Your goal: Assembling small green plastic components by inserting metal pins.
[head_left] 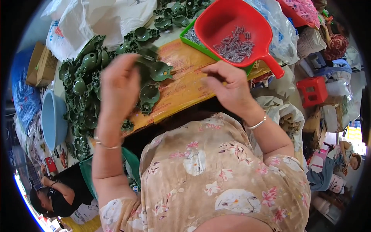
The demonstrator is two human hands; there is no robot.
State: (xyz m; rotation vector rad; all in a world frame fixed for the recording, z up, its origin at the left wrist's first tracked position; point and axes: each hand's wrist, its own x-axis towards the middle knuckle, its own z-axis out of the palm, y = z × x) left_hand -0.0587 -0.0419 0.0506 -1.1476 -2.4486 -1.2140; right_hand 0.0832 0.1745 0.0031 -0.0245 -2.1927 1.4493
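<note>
My left hand [120, 87], smeared by motion, hangs over the right edge of a heap of dark green moulded plastic parts [79, 86]; whether it grips one of them is hidden. Right beside its fingers, cup-shaped green parts [150, 94] lie on a board wrapped in yellow tape [176, 92]. My right hand [232, 83] is held above the board's right side, its fingers curled toward the thumb; anything between them is too small to make out. Just beyond it, a red scoop [264, 42] holds many small metal springs [235, 44] and rests on a green tray [191, 36] with more small grey pieces.
At the left stand a light blue basin [54, 120] and a cardboard box [41, 63]. White plastic sacks [104, 23] lie at the back. A red stool [312, 91] is off to the right. Other people sit at the lower left, lower right and upper right.
</note>
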